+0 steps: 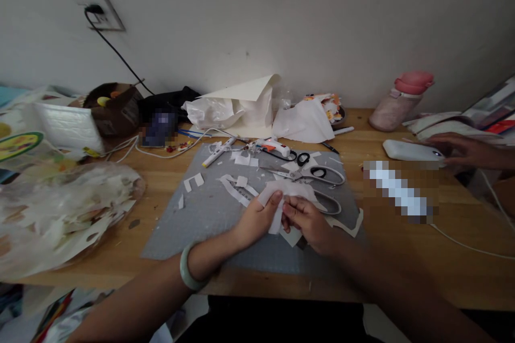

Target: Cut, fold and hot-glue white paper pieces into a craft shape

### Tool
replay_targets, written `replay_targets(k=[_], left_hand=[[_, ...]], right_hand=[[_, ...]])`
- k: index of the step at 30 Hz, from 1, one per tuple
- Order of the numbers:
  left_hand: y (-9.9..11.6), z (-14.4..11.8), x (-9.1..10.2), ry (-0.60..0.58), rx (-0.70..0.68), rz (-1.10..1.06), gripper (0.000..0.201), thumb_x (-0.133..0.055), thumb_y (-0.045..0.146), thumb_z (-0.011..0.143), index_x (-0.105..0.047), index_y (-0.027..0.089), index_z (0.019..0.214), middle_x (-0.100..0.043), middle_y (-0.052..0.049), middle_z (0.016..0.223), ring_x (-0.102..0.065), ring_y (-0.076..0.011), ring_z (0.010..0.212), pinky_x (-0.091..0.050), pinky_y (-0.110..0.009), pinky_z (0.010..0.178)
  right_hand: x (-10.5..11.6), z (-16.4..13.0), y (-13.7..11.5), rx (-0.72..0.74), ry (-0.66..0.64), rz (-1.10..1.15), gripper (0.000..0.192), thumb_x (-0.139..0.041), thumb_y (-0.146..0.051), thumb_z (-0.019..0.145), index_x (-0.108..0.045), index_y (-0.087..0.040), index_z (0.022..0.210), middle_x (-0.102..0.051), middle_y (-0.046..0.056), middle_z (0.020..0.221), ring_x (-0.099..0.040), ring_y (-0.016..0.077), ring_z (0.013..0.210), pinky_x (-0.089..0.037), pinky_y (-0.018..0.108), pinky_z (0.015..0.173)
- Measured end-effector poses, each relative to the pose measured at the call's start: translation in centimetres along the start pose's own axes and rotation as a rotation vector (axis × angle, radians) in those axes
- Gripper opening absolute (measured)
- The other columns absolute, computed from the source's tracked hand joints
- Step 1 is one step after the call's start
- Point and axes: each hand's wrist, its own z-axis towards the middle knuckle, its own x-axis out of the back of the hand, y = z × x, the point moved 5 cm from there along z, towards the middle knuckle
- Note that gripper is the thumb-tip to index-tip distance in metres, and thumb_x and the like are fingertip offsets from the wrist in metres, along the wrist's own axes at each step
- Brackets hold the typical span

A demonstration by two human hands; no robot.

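Note:
A thin white sheet of paper, folded or bent over, is held between my two hands above the grey cutting mat. My left hand pinches its left side with the thumb on top. Closed on the lower right part of the same paper is my right hand, fingers curled in. Just beyond the hands, a pair of scissors with pale handles lies on the mat. Paper offcuts are scattered around, and one cut strip lies by my right wrist.
Behind the mat are a white glue gun, a white pen-like tool and crumpled bags. A bag of scraps lies left. At right stand a pink-capped bottle and another person's hand at a white phone-like device.

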Motion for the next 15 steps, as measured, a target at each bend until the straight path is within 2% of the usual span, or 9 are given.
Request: replay_targets(k=[3, 6, 9, 11, 15], left_hand=[[0.1, -0.1, -0.1, -0.006, 0.058, -0.105, 0.046, -0.045, 0.059, 0.079, -0.049, 0.018, 0.058, -0.052, 0.001, 0.045, -0.049, -0.0113, 0.044, -0.04, -0.024, 0.047], [0.0, 0.0, 0.3, 0.072, 0.074, -0.225, 0.043, -0.051, 0.059, 0.076, -0.05, 0.017, 0.064, -0.055, 0.002, 0.048, -0.05, -0.0114, 0.045, -0.04, -0.023, 0.047], [-0.3, 0.1, 0.6, 0.121, 0.096, -0.309, 0.044, -0.047, 0.06, 0.078, -0.047, 0.018, 0.066, -0.055, 0.002, 0.049, -0.05, -0.0113, 0.044, -0.04, -0.024, 0.046], [-0.5, 0.0, 0.5, 0.111, 0.095, -0.258, 0.044, -0.044, 0.059, 0.08, -0.046, 0.018, 0.064, -0.052, 0.003, 0.047, -0.049, -0.0108, 0.042, -0.039, -0.024, 0.046], [-0.5, -0.1, 0.5, 0.125, 0.036, -0.052, 0.039, -0.047, 0.054, 0.08, -0.047, 0.019, 0.064, -0.048, 0.004, 0.047, -0.047, -0.0105, 0.046, -0.039, -0.023, 0.048]], right_hand=[[-0.1, -0.1, 0.6, -0.02, -0.003, 0.129, 0.041, -0.061, -0.057, 0.073, -0.048, -0.02, 0.064, -0.049, -0.004, 0.055, -0.044, 0.009, 0.051, -0.034, 0.026, 0.052], [-0.1, 0.1, 0.5, -0.035, -0.012, 0.297, 0.039, -0.067, -0.053, 0.07, -0.047, -0.019, 0.066, -0.045, -0.005, 0.057, -0.042, 0.0082, 0.052, -0.033, 0.025, 0.052], [-0.2, 0.1, -0.4, -0.03, -0.078, 0.397, 0.036, -0.068, -0.048, 0.071, -0.047, -0.019, 0.065, -0.047, -0.004, 0.063, -0.046, 0.0091, 0.057, -0.037, 0.026, 0.058], [-0.4, 0.0, -0.6, -0.042, -0.107, 0.33, 0.035, -0.066, -0.048, 0.073, -0.048, -0.019, 0.065, -0.05, -0.003, 0.065, -0.049, 0.0105, 0.061, -0.039, 0.027, 0.061], [-0.4, 0.1, 0.1, -0.048, -0.048, 0.1, 0.037, -0.067, -0.053, 0.071, -0.05, -0.02, 0.067, -0.05, -0.005, 0.062, -0.048, 0.0101, 0.059, -0.04, 0.026, 0.061]])
